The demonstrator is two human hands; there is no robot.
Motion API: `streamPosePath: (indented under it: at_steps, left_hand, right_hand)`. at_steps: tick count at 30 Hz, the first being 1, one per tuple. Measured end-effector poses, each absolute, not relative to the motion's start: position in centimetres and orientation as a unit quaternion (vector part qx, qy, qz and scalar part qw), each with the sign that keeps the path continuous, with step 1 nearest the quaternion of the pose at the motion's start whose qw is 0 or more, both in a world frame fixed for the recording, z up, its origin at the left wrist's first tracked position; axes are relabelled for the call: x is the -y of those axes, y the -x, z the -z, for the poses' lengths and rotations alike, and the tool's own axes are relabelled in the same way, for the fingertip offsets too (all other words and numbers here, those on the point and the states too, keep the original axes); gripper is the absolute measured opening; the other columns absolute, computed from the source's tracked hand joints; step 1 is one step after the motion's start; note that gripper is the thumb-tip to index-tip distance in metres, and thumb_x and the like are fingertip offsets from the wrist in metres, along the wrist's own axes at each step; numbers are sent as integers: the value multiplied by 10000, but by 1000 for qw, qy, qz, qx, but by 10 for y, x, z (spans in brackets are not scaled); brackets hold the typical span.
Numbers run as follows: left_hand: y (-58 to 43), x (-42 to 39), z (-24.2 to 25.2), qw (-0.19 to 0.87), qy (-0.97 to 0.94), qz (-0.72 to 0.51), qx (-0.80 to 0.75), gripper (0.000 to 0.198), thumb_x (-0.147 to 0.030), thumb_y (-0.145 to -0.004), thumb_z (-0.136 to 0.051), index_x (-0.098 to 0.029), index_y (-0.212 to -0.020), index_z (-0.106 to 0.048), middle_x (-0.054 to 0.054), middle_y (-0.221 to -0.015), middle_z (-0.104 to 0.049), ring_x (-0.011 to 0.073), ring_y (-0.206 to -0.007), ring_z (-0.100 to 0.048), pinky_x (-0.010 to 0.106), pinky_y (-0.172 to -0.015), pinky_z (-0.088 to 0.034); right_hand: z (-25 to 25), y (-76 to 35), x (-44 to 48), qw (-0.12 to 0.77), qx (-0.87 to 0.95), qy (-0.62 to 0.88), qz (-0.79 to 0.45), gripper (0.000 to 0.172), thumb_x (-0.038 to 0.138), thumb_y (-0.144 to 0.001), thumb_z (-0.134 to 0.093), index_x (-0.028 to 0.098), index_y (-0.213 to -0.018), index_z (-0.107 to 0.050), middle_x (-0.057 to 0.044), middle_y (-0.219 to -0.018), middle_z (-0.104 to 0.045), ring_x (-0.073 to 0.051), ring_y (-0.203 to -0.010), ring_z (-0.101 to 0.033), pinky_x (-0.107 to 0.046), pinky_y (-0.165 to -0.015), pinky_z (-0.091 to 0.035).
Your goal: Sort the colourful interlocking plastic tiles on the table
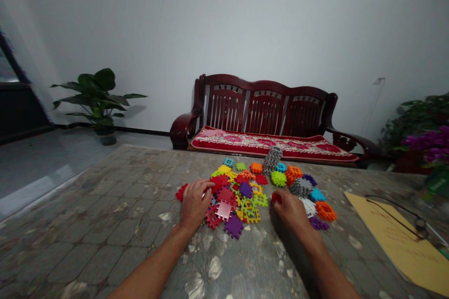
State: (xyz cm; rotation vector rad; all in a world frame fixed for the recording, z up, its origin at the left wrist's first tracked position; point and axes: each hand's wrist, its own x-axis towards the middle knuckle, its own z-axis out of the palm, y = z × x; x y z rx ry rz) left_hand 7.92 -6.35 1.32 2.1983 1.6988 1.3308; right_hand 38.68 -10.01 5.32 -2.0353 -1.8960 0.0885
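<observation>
A heap of flat, toothed plastic building tiles in red, yellow, green, orange, purple, blue and white lies spread on the patterned table. My left hand rests on the left side of the heap with curled fingers, touching red tiles. My right hand is on the right side, its fingers pinched around a small red tile. A short stack of grey tiles stands upright at the far side of the heap.
A yellow envelope with a black cord lies at the table's right. Behind the table stand a dark wooden bench with a red cushion, a potted plant at the left, and purple flowers at the right.
</observation>
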Motion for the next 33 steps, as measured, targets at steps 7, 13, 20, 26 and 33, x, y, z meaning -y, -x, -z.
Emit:
streamPosePath:
  at_steps: [7, 13, 20, 26, 33]
  left_hand:
    - [-80, 65, -15, 27, -708, -403, -579, 232, -233, -898, -481, -251, -1027, -672, 39, -1153, -699, 221, -1122, -588, 452, -1048, -366]
    - [-82, 66, -16, 12, -694, -370, -617, 266, -249, -913, -470, -255, -1100, -658, 52, -1226, -673, 233, -1229, -531, 464, -1094, -317]
    - [-85, 67, -17, 12, -685, -316, -656, 341, -280, -934, -451, -229, -1230, -611, 82, -1336, -616, 266, -1309, -468, 511, -1126, -272]
    - [-88, 69, -21, 24, -689, -285, -665, 375, -303, -941, -444, -223, -1280, -584, 98, -1386, -580, 273, -1332, -453, 541, -1126, -265]
    - [-88, 71, -20, 13, -698, -292, -653, 365, -299, -945, -428, -234, -1275, -570, 97, -1357, -601, 243, -1292, -495, 520, -1132, -257]
  right_hand:
    - [-63, -360, 90, 405, 619, 666, -97, 321, 288, -760, -510, 199, -984, -723, -43, -854, -741, -202, -740, -664, -290, -703, -482]
    - [-74, -309, 61, 499, 626, 568, -191, 281, 327, -872, -579, 178, -1093, -667, -65, -1059, -697, -214, -906, -648, -352, -803, -535]
    - [-66, -288, 41, 496, 647, 545, -197, 372, 382, -930, -593, 170, -1235, -570, -81, -1239, -591, -230, -1052, -610, -436, -881, -538]
    - [-59, -333, 67, 491, 637, 572, -159, 327, 378, -945, -568, 196, -1218, -584, -83, -1256, -587, -212, -1051, -606, -422, -895, -533]
    - [-33, -412, 122, 345, 605, 715, 61, 369, 294, -863, -441, 195, -1182, -598, -115, -1234, -602, -289, -1180, -518, -450, -1035, -385]
